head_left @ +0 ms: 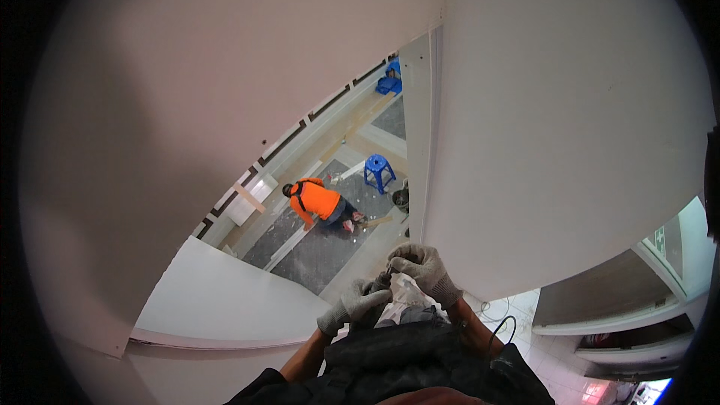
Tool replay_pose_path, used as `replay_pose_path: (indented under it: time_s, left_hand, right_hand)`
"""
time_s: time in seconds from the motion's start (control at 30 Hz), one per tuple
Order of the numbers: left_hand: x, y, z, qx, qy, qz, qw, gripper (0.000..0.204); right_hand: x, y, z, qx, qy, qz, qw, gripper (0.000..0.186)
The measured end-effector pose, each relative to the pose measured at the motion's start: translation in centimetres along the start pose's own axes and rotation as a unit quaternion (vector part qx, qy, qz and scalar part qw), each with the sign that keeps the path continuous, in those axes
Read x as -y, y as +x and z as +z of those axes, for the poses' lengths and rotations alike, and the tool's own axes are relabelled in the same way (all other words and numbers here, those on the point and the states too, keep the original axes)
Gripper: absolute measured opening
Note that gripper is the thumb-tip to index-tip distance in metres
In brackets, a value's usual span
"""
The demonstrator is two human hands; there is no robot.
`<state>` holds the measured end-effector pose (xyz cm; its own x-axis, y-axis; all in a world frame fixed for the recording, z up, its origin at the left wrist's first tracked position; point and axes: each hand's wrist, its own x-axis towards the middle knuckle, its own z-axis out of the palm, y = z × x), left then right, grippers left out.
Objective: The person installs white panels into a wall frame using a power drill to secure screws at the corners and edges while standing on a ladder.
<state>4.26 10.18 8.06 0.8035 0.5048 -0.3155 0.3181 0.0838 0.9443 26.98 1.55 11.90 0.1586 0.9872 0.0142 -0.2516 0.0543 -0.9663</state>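
My left hand (354,306), in a grey work glove, is closed round a dark tool (382,280) in front of my body. Most of that tool is hidden by the glove, so its kind is not clear. My right hand (422,265), gloved the same way, is closed with its fingertips pinched together at the tool's upper end. Whatever small thing it grips there cannot be made out. Just below the two hands hangs a crumpled white plastic bag (409,294), close against my dark clothing.
Large pale boards (525,142) rise at both sides. A cut white panel (225,292) lies lower left. Far below, a person in an orange top (315,201) bends over the grey floor near a blue stool (379,172). A dark cable (504,322) loops by my right arm.
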Motion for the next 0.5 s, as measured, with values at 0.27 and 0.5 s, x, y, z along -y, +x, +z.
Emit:
replay_pose_path:
  time_s: [0.27,0.5]
  left_hand:
    - [-5.1,0.6,-0.4,-0.041,-0.042,0.132,0.99,0.035]
    - [-13.6,4.4,-1.4,-0.159,-0.152,0.252,0.942,0.046]
  right_hand:
    - [0.0,-0.3,0.1,0.004,-0.119,-0.048,0.992,0.042]
    - [-2.1,-0.5,1.4,-0.022,-0.218,-0.198,0.955,0.098]
